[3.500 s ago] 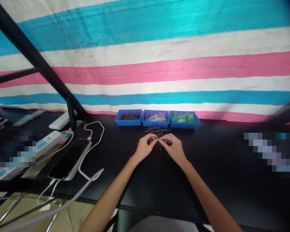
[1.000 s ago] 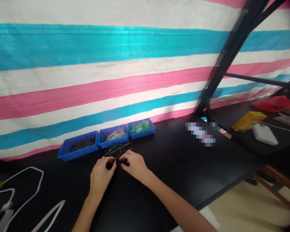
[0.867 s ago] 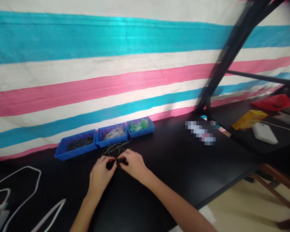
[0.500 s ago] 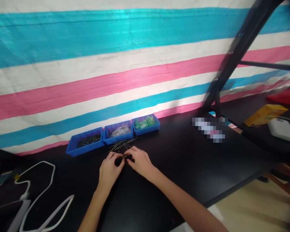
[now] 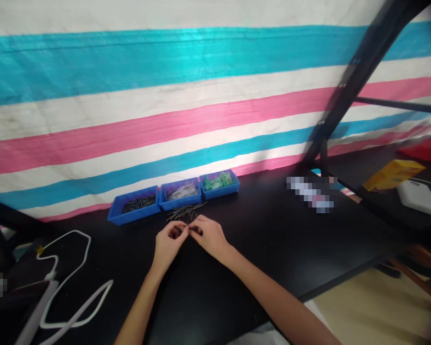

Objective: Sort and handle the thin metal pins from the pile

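My left hand (image 5: pixel 169 242) and my right hand (image 5: pixel 209 236) meet low over the black table, thumbs and fingertips pinched together. Between them they grip a thin metal rod, now almost wholly covered by the fingers. Just beyond the fingertips lies a loose pile of thin dark and brassy rods (image 5: pixel 185 211). Behind it, a blue bin (image 5: pixel 117 219) at the left contains many short dark metal rods. The middle blue bin (image 5: pixel 172 206) holds clear plastic packets (image 5: pixel 183 191), and the right blue bin (image 5: pixel 221 192) holds green packets (image 5: pixel 218 181).
A white cable (image 5: pixel 88 249) loops over the table (image 5: pixel 290 249) at the left. To the right lies a pixelated pale item (image 5: pixel 309 192). Farther right are a black metal frame (image 5: pixel 325 120), a yellow box (image 5: pixel 393 175) and a white device (image 5: pixel 418 196). A striped sheet (image 5: pixel 165 115) hangs behind.
The view has shifted slightly, moving the bins right in the picture. My fingertips have come closer together, and the rod that showed between them is now mostly hidden.
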Motion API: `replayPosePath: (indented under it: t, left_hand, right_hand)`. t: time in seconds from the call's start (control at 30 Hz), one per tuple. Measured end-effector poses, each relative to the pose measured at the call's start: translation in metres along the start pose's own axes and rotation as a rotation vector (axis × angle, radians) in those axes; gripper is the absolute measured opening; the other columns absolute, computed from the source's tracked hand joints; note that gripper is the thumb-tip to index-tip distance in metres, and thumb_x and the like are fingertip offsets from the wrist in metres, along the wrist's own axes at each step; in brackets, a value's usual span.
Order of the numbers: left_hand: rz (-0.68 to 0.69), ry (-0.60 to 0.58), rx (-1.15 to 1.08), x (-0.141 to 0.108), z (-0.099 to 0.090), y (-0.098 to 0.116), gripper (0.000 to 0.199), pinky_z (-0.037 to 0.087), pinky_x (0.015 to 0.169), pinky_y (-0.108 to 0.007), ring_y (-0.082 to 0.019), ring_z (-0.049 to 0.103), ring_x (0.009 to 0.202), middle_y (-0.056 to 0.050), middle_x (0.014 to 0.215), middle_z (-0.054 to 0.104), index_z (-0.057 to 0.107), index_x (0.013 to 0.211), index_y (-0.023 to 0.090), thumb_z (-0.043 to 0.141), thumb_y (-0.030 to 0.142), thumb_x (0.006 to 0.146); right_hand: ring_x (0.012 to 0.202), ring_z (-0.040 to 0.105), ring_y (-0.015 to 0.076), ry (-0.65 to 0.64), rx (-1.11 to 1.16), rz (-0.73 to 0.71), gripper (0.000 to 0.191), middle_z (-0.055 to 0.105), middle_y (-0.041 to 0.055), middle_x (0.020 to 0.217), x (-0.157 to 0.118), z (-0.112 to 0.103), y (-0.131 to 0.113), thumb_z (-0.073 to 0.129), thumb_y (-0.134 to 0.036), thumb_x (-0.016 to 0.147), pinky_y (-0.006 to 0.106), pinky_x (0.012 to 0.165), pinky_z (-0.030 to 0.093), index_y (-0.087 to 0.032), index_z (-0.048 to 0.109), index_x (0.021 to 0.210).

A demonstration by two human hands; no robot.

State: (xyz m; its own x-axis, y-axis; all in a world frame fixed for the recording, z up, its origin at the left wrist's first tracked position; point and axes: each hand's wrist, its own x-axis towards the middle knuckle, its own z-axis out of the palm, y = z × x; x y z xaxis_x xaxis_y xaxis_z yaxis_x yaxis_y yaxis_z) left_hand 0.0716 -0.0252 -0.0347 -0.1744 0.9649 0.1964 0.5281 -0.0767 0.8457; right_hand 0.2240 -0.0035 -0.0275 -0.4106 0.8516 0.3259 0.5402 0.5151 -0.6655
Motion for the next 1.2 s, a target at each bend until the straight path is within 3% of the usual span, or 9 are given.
replayPosePath:
  t: [0.13,0.27,0.37,0.57,0.77,0.87,1.03,1.2]
  left_hand:
    - [0.028,0.060,-0.068,0.000,0.000,0.003,0.021,0.035,0.050,-0.020,-0.009,0.044,0.054,0.000,0.068,0.057,0.060,0.081,0.015,0.061,0.033,0.070]
    - [0.036,0.162,-0.032,-0.001,-0.003,0.005,0.019,0.036,0.051,-0.020,-0.009,0.043,0.053,0.001,0.068,0.056,0.059,0.080,0.016,0.060,0.032,0.071]
    - [0.022,0.141,0.014,-0.003,-0.003,0.007,0.018,0.035,0.051,-0.020,-0.008,0.042,0.052,0.002,0.064,0.054,0.060,0.080,0.016,0.059,0.032,0.072]
    - [0.068,0.025,-0.082,-0.008,0.001,0.014,0.015,0.034,0.050,-0.020,-0.007,0.039,0.051,0.002,0.059,0.052,0.062,0.077,0.016,0.059,0.028,0.070]
    - [-0.044,0.022,-0.410,-0.005,0.001,0.015,0.019,0.032,0.051,-0.021,-0.008,0.040,0.052,0.002,0.060,0.050,0.060,0.077,0.014,0.062,0.031,0.070]
    - [-0.099,0.026,-0.536,-0.004,0.000,0.012,0.023,0.033,0.052,-0.021,-0.008,0.042,0.055,0.000,0.065,0.053,0.061,0.078,0.013,0.065,0.033,0.068]
    - [-0.055,0.006,-0.492,-0.005,0.001,0.010,0.023,0.032,0.051,-0.021,-0.007,0.040,0.055,-0.002,0.074,0.057,0.063,0.080,0.013,0.065,0.032,0.069]
    - [-0.021,-0.034,-0.392,-0.004,-0.010,0.009,0.022,0.031,0.051,-0.020,-0.007,0.039,0.054,-0.002,0.071,0.056,0.064,0.080,0.013,0.063,0.033,0.071]
  right_hand:
    - [0.061,0.051,0.0077,0.001,0.034,0.000,0.010,0.058,-0.0028,0.078,-0.002,0.002,-0.003,0.055,-0.026,0.082,0.020,0.055,0.034,-0.022,0.064,0.081]
    - [0.073,0.056,0.0101,0.079,0.131,0.053,0.023,0.061,-0.0002,0.091,0.001,-0.003,-0.004,0.043,-0.026,0.088,0.021,0.066,0.040,-0.024,0.063,0.099]
    - [0.071,0.057,0.0109,0.123,0.217,0.087,0.027,0.062,0.0010,0.094,0.003,-0.007,-0.005,0.042,-0.033,0.088,0.022,0.066,0.043,-0.025,0.062,0.105]
    - [0.061,0.055,0.0109,0.157,0.296,0.093,0.022,0.062,0.0029,0.084,0.004,-0.003,-0.006,0.054,-0.038,0.080,0.022,0.054,0.043,-0.020,0.068,0.081]
    - [0.064,0.057,0.0128,0.163,0.500,0.114,0.023,0.060,0.0042,0.079,0.006,0.000,-0.003,0.057,-0.038,0.077,0.023,0.056,0.046,-0.016,0.065,0.074]
    - [0.062,0.056,0.0127,0.119,0.464,0.080,0.024,0.060,0.0046,0.079,0.005,0.003,-0.002,0.057,-0.039,0.078,0.023,0.053,0.045,-0.016,0.065,0.074]
    - [0.056,0.052,0.0102,0.029,0.254,-0.014,0.023,0.060,0.0046,0.083,0.002,0.007,-0.002,0.053,-0.038,0.079,0.023,0.049,0.043,-0.018,0.066,0.078]
    - [0.055,0.053,0.0100,0.100,0.231,0.007,0.024,0.059,0.0051,0.088,0.004,0.005,0.002,0.054,-0.039,0.078,0.024,0.049,0.044,-0.019,0.067,0.078]
